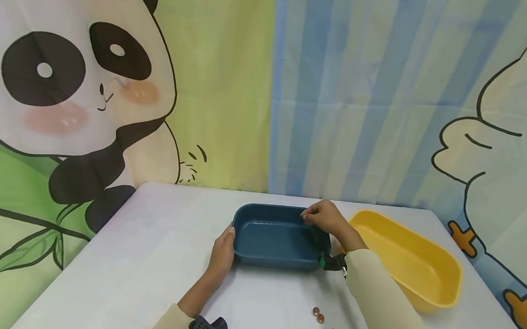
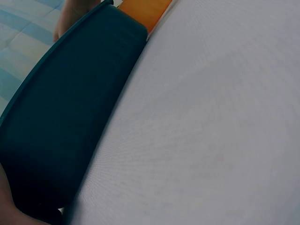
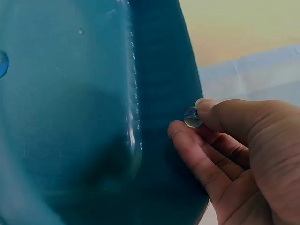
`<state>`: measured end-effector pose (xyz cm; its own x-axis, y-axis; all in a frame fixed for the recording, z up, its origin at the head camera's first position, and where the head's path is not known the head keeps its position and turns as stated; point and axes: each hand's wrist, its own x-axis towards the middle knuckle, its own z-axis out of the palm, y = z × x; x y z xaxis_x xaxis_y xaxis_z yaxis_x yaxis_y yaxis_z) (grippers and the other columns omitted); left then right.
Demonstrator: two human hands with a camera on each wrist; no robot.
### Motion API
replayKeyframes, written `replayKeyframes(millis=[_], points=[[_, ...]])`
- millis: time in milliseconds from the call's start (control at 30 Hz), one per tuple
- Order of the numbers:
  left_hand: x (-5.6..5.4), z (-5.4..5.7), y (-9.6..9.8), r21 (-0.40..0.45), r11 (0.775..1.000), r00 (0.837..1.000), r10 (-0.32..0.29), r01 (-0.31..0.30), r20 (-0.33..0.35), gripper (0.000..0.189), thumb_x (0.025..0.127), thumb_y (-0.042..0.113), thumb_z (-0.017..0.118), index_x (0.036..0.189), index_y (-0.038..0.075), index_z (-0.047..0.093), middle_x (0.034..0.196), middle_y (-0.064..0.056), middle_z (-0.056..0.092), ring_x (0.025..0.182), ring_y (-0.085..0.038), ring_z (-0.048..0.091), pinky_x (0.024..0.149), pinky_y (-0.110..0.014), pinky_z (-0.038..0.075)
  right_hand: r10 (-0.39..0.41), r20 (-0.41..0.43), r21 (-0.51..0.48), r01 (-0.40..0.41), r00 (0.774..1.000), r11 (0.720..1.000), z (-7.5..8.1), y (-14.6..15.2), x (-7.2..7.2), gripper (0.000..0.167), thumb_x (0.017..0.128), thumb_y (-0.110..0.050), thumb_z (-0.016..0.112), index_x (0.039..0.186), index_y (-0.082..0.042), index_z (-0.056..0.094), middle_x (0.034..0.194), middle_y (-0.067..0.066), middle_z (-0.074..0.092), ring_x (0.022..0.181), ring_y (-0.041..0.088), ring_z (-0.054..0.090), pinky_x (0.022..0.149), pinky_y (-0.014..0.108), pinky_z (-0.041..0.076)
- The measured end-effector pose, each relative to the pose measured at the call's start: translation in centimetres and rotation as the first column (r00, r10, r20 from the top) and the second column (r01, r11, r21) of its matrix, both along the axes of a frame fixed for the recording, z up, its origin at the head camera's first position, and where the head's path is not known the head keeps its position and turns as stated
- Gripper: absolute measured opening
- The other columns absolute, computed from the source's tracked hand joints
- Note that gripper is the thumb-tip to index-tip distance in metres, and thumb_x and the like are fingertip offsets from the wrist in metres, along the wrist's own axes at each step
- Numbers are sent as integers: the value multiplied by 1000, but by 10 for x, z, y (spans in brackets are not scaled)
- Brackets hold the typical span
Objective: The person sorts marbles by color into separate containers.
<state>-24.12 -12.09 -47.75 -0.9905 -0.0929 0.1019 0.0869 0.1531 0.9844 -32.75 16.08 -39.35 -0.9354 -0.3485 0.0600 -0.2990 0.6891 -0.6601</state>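
Observation:
A dark blue rectangular basin [image 1: 280, 264] sits on the white table. My left hand [image 1: 221, 254] holds its left end, thumb up near the rim; in the left wrist view only part of that hand [image 2: 14, 206] shows at the basin's corner. Over the basin's back right corner, my right hand [image 1: 327, 218] pinches a clear glass marble [image 3: 192, 117] with blue inside, between thumb and fingertips. The head view does not show this marble. Another bluish marble [image 3: 3, 64] lies inside the basin, cut off by the right wrist view's left edge.
A yellow basin [image 1: 419, 257] stands at the right, partly behind my right forearm. Several loose marbles [image 1: 320, 318], brownish and blue, lie on the table [image 1: 150, 268] near its front. A printed curtain [image 1: 221, 107] hangs behind the table.

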Motion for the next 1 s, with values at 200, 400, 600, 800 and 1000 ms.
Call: replayKeyframes(millis=[200,400,600,800,1000], points=[[3,2,2,6,1000,1000,0,0,-9,55,108,34,27,151,0,28,156,-8,27,144,-23,21,117,-42,20,13,2,-12,-13,1000,1000,-5,1,-2,16,92,-6,64,100,2,75,87,8,72,77,18,67,75,38,57],[-1,-2,-1,-1,1000,1000,10,-10,3,57,107,37,26,152,2,28,157,-6,27,144,-21,21,117,-41,20,4,8,-15,-4,1000,1000,-4,-2,-3,16,92,-7,64,101,1,75,88,7,72,77,17,67,75,37,57],[0,-2,-1,0,1000,1000,4,-4,-1,57,107,38,26,152,3,27,157,-5,27,144,-21,21,117,-40,20,11,42,-36,-9,999,999,-1,-3,-2,15,92,-6,65,101,1,75,88,6,72,78,18,68,78,37,58],[-1,-3,-1,10,1000,1000,-9,9,-6,57,107,38,26,152,2,27,157,-5,26,145,-21,20,117,-40,19,5,34,-49,-3,999,999,-1,-2,2,15,93,-7,64,102,0,74,88,5,71,77,17,66,76,36,58],[-2,-3,1,-2,1000,1000,0,0,-7,57,107,38,27,151,1,29,156,-8,28,144,-25,21,117,-43,19,19,-13,-67,-20,1000,998,-1,-6,20,16,93,-9,64,104,-3,74,94,1,69,79,16,62,75,33,56]])
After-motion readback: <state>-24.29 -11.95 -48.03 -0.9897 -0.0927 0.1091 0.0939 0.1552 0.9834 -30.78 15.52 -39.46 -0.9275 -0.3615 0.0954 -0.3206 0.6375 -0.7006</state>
